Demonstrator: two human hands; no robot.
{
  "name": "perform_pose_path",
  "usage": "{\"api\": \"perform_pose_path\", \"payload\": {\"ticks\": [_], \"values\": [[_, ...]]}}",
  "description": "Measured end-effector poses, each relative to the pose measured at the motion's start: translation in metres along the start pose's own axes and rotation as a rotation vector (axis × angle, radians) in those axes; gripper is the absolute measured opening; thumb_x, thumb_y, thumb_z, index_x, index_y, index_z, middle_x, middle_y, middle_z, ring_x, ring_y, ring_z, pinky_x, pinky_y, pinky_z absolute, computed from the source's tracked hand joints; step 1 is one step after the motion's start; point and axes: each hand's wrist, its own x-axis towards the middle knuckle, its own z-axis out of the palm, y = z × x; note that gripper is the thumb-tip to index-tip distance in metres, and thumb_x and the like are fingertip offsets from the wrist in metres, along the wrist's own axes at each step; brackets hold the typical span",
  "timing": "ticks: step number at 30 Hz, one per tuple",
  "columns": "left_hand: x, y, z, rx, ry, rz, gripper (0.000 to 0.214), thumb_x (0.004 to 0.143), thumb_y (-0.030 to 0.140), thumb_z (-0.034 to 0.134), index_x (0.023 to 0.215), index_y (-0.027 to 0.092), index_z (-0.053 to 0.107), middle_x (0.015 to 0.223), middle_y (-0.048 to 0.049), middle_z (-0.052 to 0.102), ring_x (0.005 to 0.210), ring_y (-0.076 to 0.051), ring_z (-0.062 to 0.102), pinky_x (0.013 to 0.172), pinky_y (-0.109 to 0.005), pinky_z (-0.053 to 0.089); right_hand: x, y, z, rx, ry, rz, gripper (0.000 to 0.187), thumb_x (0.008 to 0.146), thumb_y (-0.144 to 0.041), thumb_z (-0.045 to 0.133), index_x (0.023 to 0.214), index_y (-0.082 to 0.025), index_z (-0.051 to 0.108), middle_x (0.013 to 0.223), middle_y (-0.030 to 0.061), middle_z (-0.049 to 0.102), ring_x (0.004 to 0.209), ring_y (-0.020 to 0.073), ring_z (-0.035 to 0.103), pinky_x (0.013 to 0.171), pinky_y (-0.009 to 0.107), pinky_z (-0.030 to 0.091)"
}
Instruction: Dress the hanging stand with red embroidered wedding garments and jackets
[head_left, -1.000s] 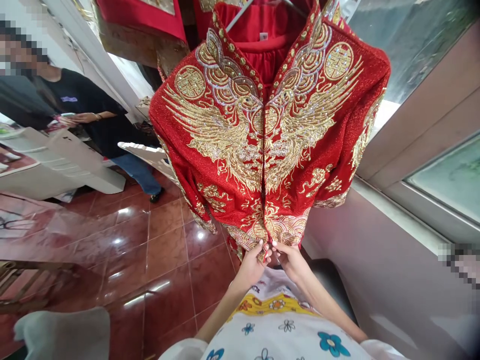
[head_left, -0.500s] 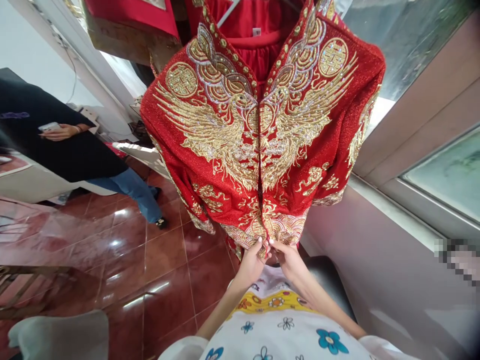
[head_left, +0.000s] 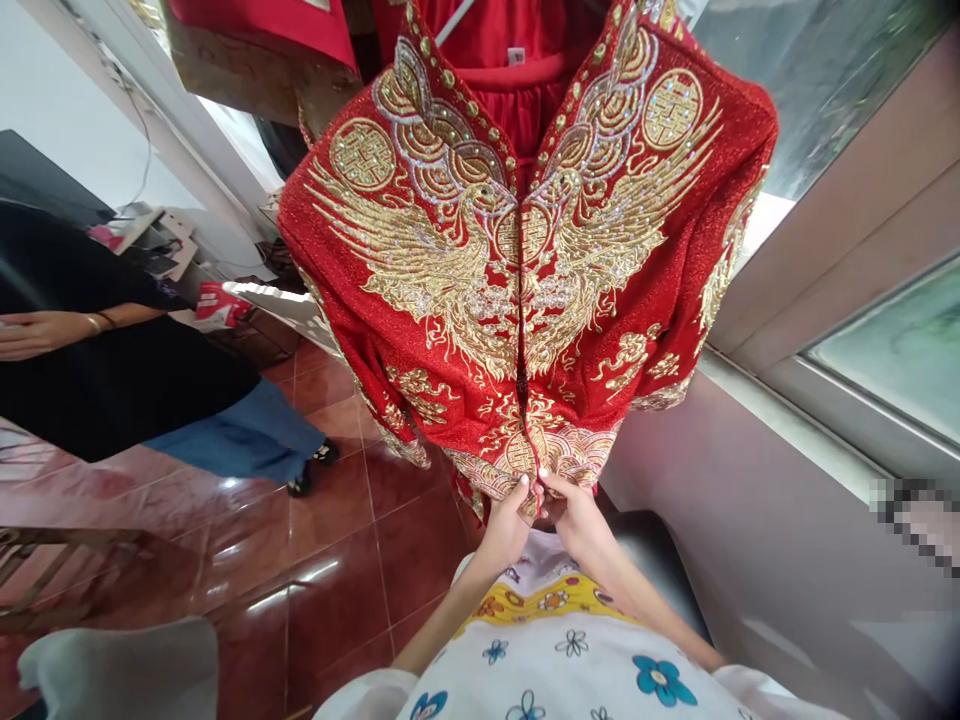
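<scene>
A red jacket (head_left: 450, 400) with gold phoenix embroidery and beads hangs in front of me, its stand collar open at the top. Below the collar its two front edges meet along the middle, with a narrow dark gap lower down. My left hand (head_left: 510, 525) pinches the bottom hem at the left front edge, thumb on top. Right beside it, my right hand (head_left: 574, 515) grips the hem of the other front edge. Both hands nearly touch, and the fingers under the cloth are partly hidden.
On the left stands a person in a black top (head_left: 150, 370) and blue trousers. A window frame (head_left: 825, 200) and grey wall (head_left: 757, 500) border the right. A black stool seat (head_left: 652, 560) is beside me; a pale chair (head_left: 120, 670) stands lower left on red tiles.
The person on the left has come nearer, and the phone in their hand no longer shows. My hands keep hold of the hem; the jacket has barely shifted.
</scene>
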Motion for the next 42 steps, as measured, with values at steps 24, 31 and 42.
{"api": "perform_pose_path", "payload": {"ticks": [24, 31, 42], "values": [[0.0, 0.008, -0.01, 0.048, 0.051, 0.102, 0.033, 0.056, 0.033, 0.079, 0.072, 0.018, 0.055, 0.061, 0.0029, 0.056, 0.056, -0.01, 0.052, 0.056, -0.023, 0.043, -0.008, 0.014, -0.034, -0.554, -0.226, 0.037, 0.038, 0.064, -0.051, 0.069, 0.058, -0.014, 0.062, 0.049, 0.0014, 0.057, 0.043, 0.0079, 0.041, 0.046, 0.021, 0.029], [-0.003, 0.009, -0.007, 0.077, 0.058, 0.205, 0.031, 0.06, 0.025, 0.077, 0.084, 0.02, 0.058, 0.081, 0.0001, 0.064, 0.078, -0.015, 0.06, 0.077, -0.028, 0.046, -0.001, 0.004, -0.022, -0.901, -0.099, -0.37, 0.031, 0.071, -0.045, 0.06, 0.059, -0.016, 0.061, 0.054, 0.0016, 0.057, 0.049, 0.0115, 0.045, 0.05, 0.024, 0.033], [-0.003, 0.005, -0.019, 0.176, 0.091, 0.286, 0.035, 0.059, 0.028, 0.077, 0.087, 0.016, 0.059, 0.083, -0.0026, 0.066, 0.081, -0.017, 0.061, 0.082, -0.032, 0.046, 0.015, 0.006, -0.011, -0.717, -0.142, -0.205, 0.021, 0.058, -0.032, 0.054, 0.047, -0.018, 0.045, 0.041, -0.0059, 0.034, 0.041, 0.0058, 0.025, 0.042, 0.021, 0.017]]}}
